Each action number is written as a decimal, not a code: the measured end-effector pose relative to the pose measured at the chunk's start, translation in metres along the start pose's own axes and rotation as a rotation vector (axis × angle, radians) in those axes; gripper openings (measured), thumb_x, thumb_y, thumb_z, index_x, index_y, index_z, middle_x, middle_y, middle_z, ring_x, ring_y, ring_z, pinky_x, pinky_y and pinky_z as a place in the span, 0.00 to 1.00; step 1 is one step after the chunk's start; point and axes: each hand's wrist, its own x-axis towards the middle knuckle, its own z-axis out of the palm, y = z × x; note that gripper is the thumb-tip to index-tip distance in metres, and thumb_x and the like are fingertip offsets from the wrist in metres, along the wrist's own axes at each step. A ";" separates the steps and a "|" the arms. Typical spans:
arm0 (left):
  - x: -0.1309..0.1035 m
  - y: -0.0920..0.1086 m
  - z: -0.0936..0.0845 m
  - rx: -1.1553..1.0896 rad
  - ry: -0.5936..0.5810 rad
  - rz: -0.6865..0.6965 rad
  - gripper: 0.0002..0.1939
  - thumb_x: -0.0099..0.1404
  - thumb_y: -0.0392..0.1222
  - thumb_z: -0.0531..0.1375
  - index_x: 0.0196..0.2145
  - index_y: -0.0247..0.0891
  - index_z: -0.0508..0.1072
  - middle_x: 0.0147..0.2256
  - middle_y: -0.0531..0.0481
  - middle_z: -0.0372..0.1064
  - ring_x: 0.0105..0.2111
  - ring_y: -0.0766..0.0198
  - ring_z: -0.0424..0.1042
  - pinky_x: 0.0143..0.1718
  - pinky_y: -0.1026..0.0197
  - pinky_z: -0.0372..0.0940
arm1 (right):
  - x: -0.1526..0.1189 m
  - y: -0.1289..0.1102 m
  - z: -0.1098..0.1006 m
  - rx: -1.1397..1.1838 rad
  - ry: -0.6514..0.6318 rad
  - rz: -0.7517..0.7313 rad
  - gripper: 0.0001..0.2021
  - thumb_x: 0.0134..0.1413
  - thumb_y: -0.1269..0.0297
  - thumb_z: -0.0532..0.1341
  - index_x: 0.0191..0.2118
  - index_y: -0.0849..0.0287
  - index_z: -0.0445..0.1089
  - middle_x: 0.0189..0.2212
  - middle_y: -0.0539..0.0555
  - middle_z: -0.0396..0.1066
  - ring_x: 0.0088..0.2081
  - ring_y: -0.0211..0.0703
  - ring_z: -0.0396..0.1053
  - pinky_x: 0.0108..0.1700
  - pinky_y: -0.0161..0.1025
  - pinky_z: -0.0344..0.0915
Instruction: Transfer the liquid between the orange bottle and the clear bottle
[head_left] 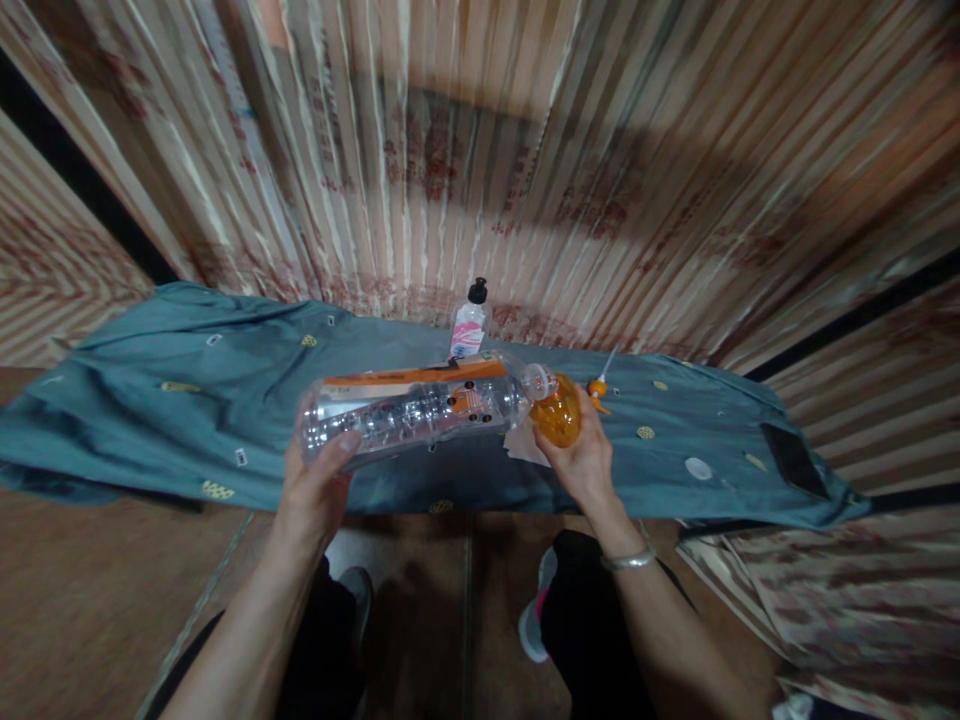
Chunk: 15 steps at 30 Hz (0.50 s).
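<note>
My left hand [319,480] is wrapped round the base of a large clear plastic bottle [405,405] with an orange label. The bottle lies almost level in the air, its neck to the right. In my right hand [581,455] is a small see-through orange bottle [557,412], and its top meets the mouth of the clear bottle. Whether the two mouths touch I cannot tell. An orange spray head [598,388] with a thin tube rests on the cloth just past my right hand. Below the clear bottle's neck a pale scrap [527,446] shows in part.
A teal patterned cloth [262,380] covers the narrow table. At its back stands a small clear bottle with a black cap [469,325]. To the right lie a white disc [698,468] and a dark flat rectangle [795,460]. A pleated curtain [480,150] hangs behind.
</note>
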 end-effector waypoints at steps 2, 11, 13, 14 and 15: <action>0.000 0.000 0.000 0.009 0.000 0.001 0.40 0.46 0.51 0.82 0.57 0.42 0.79 0.40 0.46 0.84 0.47 0.42 0.84 0.56 0.41 0.75 | 0.000 0.000 0.000 -0.001 0.000 -0.002 0.43 0.56 0.52 0.69 0.73 0.59 0.59 0.66 0.67 0.72 0.66 0.63 0.73 0.67 0.62 0.73; 0.001 -0.001 0.003 0.029 0.064 -0.034 0.43 0.40 0.54 0.83 0.54 0.43 0.81 0.38 0.46 0.84 0.46 0.41 0.84 0.55 0.41 0.77 | -0.001 0.000 0.000 -0.014 -0.002 -0.004 0.43 0.56 0.53 0.69 0.74 0.59 0.58 0.66 0.67 0.72 0.66 0.62 0.73 0.67 0.62 0.73; 0.001 0.000 0.002 0.034 0.048 -0.028 0.42 0.41 0.54 0.83 0.54 0.43 0.81 0.39 0.45 0.84 0.47 0.40 0.84 0.55 0.40 0.77 | -0.001 0.000 0.000 -0.010 -0.003 -0.002 0.43 0.56 0.53 0.69 0.74 0.59 0.58 0.66 0.67 0.72 0.66 0.62 0.72 0.67 0.62 0.72; 0.001 0.000 0.002 0.036 0.044 -0.024 0.41 0.42 0.54 0.83 0.54 0.43 0.81 0.39 0.45 0.84 0.47 0.40 0.84 0.54 0.40 0.77 | -0.001 0.000 0.000 -0.008 -0.002 -0.002 0.43 0.56 0.53 0.69 0.74 0.59 0.58 0.67 0.67 0.72 0.66 0.62 0.72 0.67 0.62 0.72; 0.000 0.000 0.002 0.039 0.043 -0.023 0.40 0.42 0.54 0.82 0.53 0.43 0.82 0.39 0.45 0.84 0.48 0.40 0.83 0.54 0.40 0.77 | -0.001 0.000 0.000 -0.007 -0.001 -0.004 0.42 0.57 0.53 0.68 0.74 0.59 0.58 0.66 0.67 0.72 0.66 0.62 0.72 0.67 0.62 0.72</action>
